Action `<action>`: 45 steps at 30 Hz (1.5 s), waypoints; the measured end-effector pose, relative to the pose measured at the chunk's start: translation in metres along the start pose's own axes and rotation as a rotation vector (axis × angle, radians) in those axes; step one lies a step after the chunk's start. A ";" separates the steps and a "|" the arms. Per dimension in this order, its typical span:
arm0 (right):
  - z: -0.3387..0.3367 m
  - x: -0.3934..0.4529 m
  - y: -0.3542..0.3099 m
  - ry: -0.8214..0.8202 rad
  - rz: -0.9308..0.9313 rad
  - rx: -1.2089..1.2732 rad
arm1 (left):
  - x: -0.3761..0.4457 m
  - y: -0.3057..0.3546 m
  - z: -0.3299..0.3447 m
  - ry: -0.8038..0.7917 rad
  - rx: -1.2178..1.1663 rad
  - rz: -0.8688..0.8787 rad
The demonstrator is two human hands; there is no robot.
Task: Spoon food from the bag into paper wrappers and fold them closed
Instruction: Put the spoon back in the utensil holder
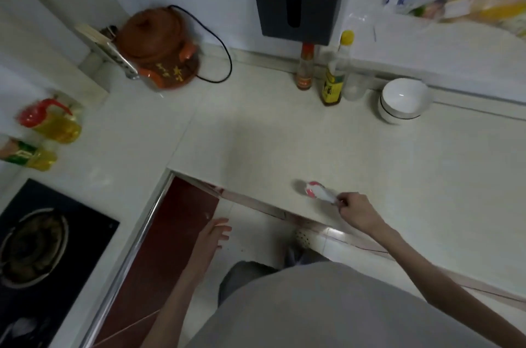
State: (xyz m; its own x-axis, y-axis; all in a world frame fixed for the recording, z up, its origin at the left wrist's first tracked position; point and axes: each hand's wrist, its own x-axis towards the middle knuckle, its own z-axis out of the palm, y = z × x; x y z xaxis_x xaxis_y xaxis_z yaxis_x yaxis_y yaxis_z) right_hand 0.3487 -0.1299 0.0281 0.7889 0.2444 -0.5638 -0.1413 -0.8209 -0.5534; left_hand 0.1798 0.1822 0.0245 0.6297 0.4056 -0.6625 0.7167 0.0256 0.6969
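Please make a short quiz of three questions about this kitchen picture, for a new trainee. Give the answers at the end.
1. True or false: the right hand pinches the spoon by its handle.
2. What does the left hand hold?
A. a bottle
B. nothing
C. a bowl
3. Fill in: the white bowls stand on the counter, to the right of the two ______.

Key: 1 true; 2 B, its fingers are relaxed, below the counter edge; 3 bottles.
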 end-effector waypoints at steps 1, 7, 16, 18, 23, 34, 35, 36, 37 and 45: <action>-0.010 0.011 -0.016 0.052 -0.010 0.013 | 0.011 0.016 -0.001 -0.004 -0.011 0.004; -0.087 0.074 -0.121 0.394 -0.167 -0.008 | 0.086 0.095 -0.013 -0.073 -0.045 0.111; -0.210 0.114 -0.275 0.829 -0.458 -0.279 | 0.175 0.185 -0.037 -0.273 0.078 0.190; -0.230 0.125 -0.302 0.876 -0.433 -0.354 | 0.187 0.194 -0.045 -0.304 0.090 0.206; -0.258 0.148 -0.338 0.901 -0.379 -0.546 | 0.217 0.202 -0.061 -0.348 0.133 0.228; -0.231 0.196 -0.356 0.635 -0.265 -0.807 | 0.245 0.209 -0.075 -0.406 0.245 0.156; -0.229 0.199 -0.355 0.633 -0.263 -0.813 | 0.246 0.208 -0.077 -0.405 0.244 0.161; -0.227 0.201 -0.355 0.626 -0.258 -0.817 | 0.247 0.208 -0.079 -0.404 0.244 0.164; -0.226 0.202 -0.355 0.618 -0.250 -0.818 | 0.247 0.207 -0.080 -0.407 0.249 0.165; -0.222 0.206 -0.355 0.617 -0.246 -0.835 | 0.252 0.205 -0.085 -0.434 0.307 0.151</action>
State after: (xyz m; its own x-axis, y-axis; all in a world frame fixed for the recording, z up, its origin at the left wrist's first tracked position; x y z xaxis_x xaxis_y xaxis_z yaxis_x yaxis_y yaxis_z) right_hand 0.6939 0.0969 0.2443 0.9394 0.3400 0.0438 0.3331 -0.9355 0.1179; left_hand 0.4602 0.3671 0.0234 0.7517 -0.0318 -0.6587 0.6220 -0.2977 0.7242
